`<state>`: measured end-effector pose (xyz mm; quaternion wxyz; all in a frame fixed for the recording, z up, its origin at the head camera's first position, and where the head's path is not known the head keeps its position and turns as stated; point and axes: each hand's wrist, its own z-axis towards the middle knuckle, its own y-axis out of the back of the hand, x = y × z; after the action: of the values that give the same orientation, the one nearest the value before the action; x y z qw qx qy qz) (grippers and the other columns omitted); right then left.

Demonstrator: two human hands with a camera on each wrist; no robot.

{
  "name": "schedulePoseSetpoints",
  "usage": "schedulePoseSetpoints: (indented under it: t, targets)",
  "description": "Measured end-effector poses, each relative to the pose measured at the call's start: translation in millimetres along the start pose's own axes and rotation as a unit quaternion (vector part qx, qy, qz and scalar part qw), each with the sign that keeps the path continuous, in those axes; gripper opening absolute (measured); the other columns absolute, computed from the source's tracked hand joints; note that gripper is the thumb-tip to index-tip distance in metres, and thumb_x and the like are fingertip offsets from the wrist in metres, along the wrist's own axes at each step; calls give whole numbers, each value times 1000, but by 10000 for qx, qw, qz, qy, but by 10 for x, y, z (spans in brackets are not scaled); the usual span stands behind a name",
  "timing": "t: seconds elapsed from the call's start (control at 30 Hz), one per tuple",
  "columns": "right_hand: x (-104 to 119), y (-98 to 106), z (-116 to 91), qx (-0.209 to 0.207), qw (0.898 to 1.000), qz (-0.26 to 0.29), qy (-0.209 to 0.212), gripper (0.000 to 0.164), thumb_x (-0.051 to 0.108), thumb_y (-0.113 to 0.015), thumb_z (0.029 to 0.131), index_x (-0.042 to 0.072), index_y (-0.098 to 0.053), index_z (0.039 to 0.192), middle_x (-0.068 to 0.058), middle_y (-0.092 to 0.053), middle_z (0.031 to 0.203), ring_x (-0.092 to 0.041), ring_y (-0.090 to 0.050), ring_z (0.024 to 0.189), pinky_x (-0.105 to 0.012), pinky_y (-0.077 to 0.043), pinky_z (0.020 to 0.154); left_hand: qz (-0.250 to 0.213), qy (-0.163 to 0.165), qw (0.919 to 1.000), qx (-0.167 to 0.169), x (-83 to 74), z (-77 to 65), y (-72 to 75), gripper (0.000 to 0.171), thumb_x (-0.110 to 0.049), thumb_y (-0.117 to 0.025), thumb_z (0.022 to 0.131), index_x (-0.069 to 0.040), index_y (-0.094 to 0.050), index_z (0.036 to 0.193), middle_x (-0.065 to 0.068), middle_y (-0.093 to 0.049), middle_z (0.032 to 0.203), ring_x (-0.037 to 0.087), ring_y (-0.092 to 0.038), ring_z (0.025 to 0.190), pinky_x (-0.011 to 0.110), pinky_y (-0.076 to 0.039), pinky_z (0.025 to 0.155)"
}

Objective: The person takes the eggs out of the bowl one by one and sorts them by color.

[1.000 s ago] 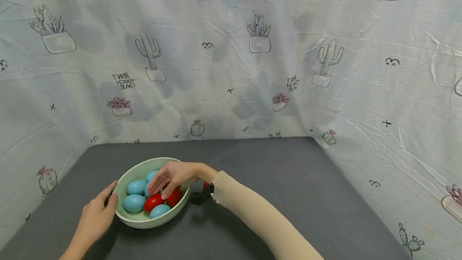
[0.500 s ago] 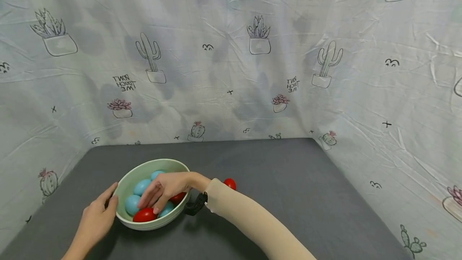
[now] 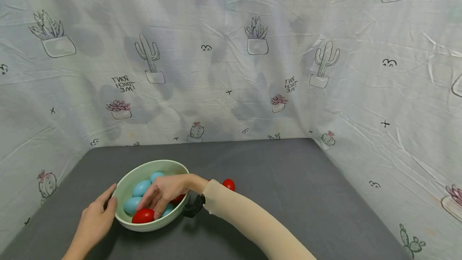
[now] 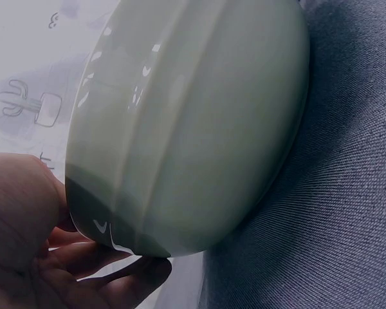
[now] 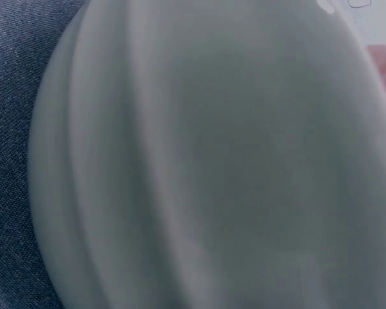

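A pale green bowl (image 3: pixel 124 187) stands tilted on the table, with blue eggs (image 3: pixel 141 188) and red eggs (image 3: pixel 143 216) inside. My left hand (image 3: pixel 96 216) grips its left rim, thumb and fingers at the edge, as the left wrist view shows the hand (image 4: pixel 64 251) against the bowl wall (image 4: pixel 199 129). My right hand (image 3: pixel 167 189) reaches over the right rim, its loosely bent fingers down among the eggs, close behind the front red egg. Those fingertips are partly hidden. The bowl's outer wall (image 5: pixel 231 154) fills most of the right wrist view.
Another red egg (image 3: pixel 228 184) lies on the grey table (image 3: pixel 288 196) beyond my right sleeve (image 3: pixel 249 216), and a sliver of red shows near the wrist. A white cloth (image 3: pixel 231 51) printed with potted cacti hangs behind and along both sides.
My right hand has moved toward the near left of the bowl, and the front red egg has shifted with it. Blue eggs have shifted too. My left hand keeps its grip on the rim.
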<state>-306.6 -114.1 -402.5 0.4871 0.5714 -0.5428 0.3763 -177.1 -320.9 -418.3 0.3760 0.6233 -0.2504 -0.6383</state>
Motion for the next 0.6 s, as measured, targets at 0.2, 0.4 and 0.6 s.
schedulePoseSetpoints:
  t: [0.2, 0.4, 0.6]
  targets:
    - [-6, -20, 3, -51, 9999, 1, -86, 51, -21, -66, 82, -10, -57, 131, -2, -69, 115, -12, -67, 100, -30, -51, 91, -7, -39, 10000, -75, 7, -12, -13, 53, -25, -31, 107, 8, -30, 149, 39, -41, 137, 58, -38, 123, 68, -38, 89]
    - [-5, -23, 17, -105, 9998, -97, -152, 46, -18, -66, 84, -8, -60, 128, 0, -69, 112, -11, -66, 101, -26, -50, 91, -18, -43, 9999, -144, 6, -22, -18, 53, -24, -32, 107, 9, -31, 149, 39, -42, 136, 59, -39, 123, 69, -37, 90]
    - [10, -35, 22, -184, 9993, -241, -197, 44, -17, -68, 83, -5, -62, 125, 1, -69, 107, -11, -66, 98, -25, -50, 90, 19, -61, 9999, -103, 3, -24, -5, 53, -24, -31, 107, 9, -31, 149, 39, -41, 137, 59, -38, 123, 70, -36, 91]
